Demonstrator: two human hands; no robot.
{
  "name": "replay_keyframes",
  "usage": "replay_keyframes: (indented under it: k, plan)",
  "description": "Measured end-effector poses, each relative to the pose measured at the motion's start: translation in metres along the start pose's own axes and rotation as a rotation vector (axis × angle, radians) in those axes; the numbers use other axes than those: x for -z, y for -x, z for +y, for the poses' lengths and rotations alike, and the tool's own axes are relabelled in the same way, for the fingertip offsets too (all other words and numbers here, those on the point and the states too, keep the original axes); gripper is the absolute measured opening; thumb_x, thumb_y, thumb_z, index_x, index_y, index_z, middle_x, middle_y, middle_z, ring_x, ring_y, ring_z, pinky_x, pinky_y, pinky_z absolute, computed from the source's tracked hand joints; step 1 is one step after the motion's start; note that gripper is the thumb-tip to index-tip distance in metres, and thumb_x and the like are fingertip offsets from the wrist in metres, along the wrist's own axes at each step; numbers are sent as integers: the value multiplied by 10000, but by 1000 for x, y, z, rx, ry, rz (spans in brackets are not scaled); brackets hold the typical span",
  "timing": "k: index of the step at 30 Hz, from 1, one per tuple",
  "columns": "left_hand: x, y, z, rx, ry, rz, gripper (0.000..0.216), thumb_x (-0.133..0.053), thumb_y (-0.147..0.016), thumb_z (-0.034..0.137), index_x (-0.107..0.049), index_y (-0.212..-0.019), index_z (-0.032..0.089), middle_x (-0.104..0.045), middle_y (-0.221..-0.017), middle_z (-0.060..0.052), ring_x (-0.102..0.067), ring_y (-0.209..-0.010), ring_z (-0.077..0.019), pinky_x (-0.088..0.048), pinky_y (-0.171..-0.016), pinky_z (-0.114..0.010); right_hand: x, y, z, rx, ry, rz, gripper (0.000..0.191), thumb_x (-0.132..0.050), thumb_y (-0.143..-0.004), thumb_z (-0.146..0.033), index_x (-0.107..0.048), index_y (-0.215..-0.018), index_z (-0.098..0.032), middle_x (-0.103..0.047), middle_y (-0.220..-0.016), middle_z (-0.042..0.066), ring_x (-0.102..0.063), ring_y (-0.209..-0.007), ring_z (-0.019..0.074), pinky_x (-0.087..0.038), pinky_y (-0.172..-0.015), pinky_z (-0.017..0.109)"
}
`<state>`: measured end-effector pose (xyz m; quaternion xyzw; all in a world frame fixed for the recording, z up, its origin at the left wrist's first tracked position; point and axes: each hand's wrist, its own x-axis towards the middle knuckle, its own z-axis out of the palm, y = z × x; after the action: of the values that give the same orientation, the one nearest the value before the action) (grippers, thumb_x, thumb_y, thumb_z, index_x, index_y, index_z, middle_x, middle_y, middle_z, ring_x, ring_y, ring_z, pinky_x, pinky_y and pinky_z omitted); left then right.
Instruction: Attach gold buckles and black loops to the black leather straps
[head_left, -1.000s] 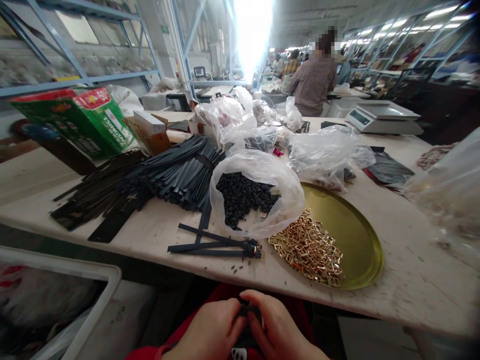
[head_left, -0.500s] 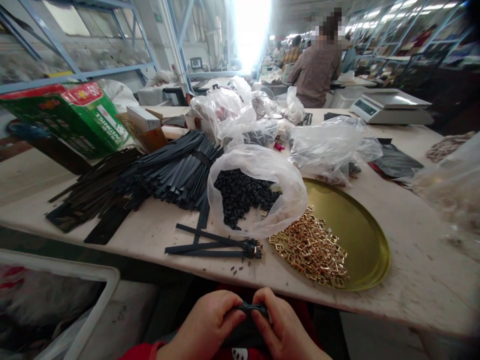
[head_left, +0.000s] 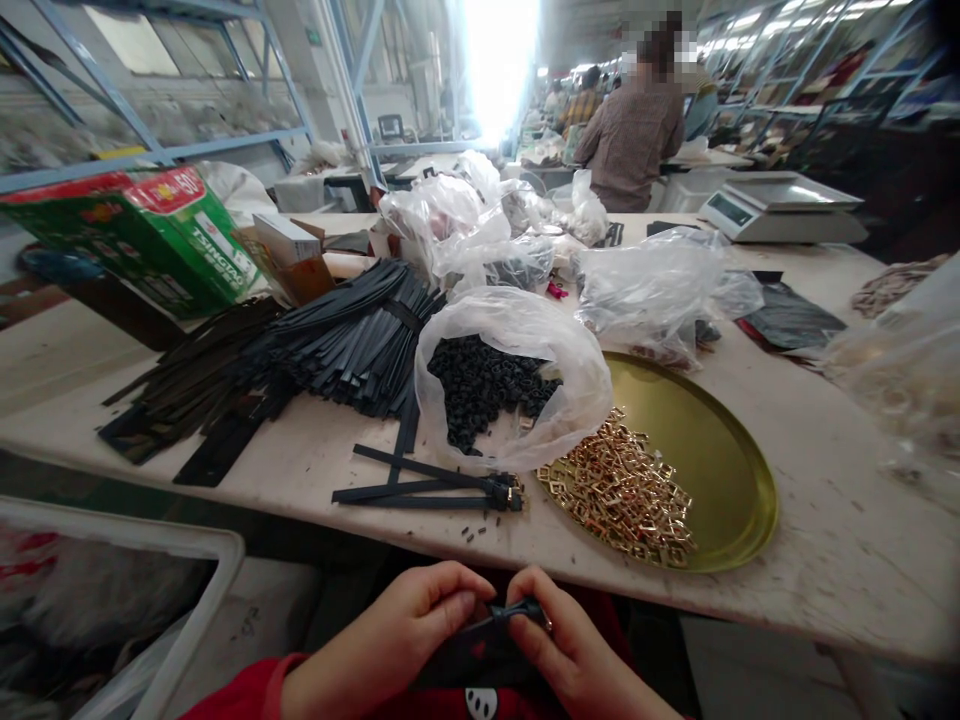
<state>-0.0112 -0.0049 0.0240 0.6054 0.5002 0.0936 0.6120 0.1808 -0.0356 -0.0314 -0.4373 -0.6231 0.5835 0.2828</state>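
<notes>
At the bottom centre of the frame, below the table (head_left: pixel 810 590) edge, the left hand (head_left: pixel 409 625) and right hand (head_left: pixel 559 650) pinch a dark strap (head_left: pixel 510 612) between them, its length running left to right. Open space lies between hands and edge.

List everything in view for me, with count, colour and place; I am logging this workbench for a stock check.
Table: one, pale, across the middle.
Round tray: one, gold, right of centre.
Buckles: a heap, gold, on the tray's near side.
Bag of small loops: one, clear with black pieces, beside the tray.
Strap bundle: one pile, black, left of the bag.
Finished straps: a few, black, at the near edge.
Carton: one, green and red, far left.
Scale: one, grey, far right.
Co-worker: one, brown shirt, back turned.
Left hand: pinches the strap.
Right hand: grip on the same strap.
</notes>
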Motion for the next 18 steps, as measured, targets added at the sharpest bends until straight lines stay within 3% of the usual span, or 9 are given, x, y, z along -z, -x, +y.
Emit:
replay_keyframes:
  k: [4,8,12,15,18]
  plan:
    - [5,0,9,-19,-213,-21,179,-496,-745,164,-659,-817,166,-664,-768,30,-566,-681,-102,-404,-617,-162,-3,1,-8,-21,-73,-53,313,-373,-856,-510,-425,-800,-207,-394,-664,-43,-374,-596,109,-345,-526,205]
    - [-8,1,2,-39,-320,56,136,-508,-754,203,-634,-749,152,-651,-717,17,-549,-638,-99,-377,-569,-161,-5,3,-9,-9,-45,-48,343,-356,-856,-526,-471,-861,-203,-472,-695,-24,-442,-615,122,-383,-566,224]
    - [-19,1,-9,-70,-307,95,140,-495,-773,210,-618,-754,145,-658,-738,1,-555,-650,-102,-380,-582,-166,-4,9,-11,-18,17,-49,414,-365,-867,-484,-452,-1156,-202,-592,-846,42,-545,-717,164,-437,-659,266]
    - [-20,0,-11,-66,-298,96,135,-507,-766,211,-626,-761,150,-667,-751,0,-566,-667,-113,-384,-590,-176,-6,11,-9,-8,39,-42,426,-376,-872,-450,-433,-1215,-205,-619,-871,57,-571,-766,179,-443,-710,280]
    - [-14,1,-6,-5,-167,32,164,-492,-774,220,-635,-788,143,-672,-754,-8,-588,-670,-124,-407,-586,-181,-8,10,-4,-7,43,-48,417,-361,-876,-443,-413,-1203,-189,-613,-788,33,-564,-673,159,-442,-623,255]
